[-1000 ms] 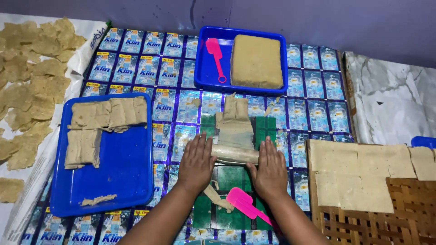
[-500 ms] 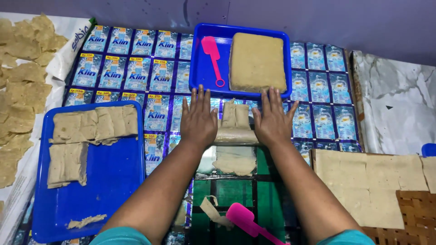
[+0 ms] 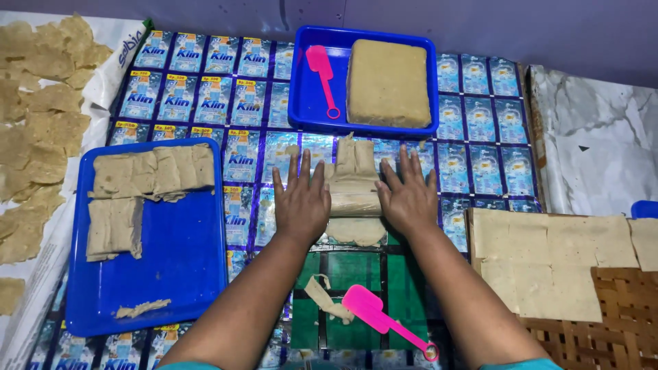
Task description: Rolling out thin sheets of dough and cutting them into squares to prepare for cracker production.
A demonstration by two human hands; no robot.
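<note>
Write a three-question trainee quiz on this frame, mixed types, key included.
1. True or false: both hands lie flat, one on each side of the dough strip.
2. Which tray holds the thick dough block? A) far tray B) near-left tray
3. What colour is the scraper lying between the forearms?

Key:
1. True: left hand, right hand.
2. A.
3. Pink.

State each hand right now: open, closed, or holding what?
Left hand: open, flat, beside the dough strip.
Right hand: open, flat, on the strip's other side.
</note>
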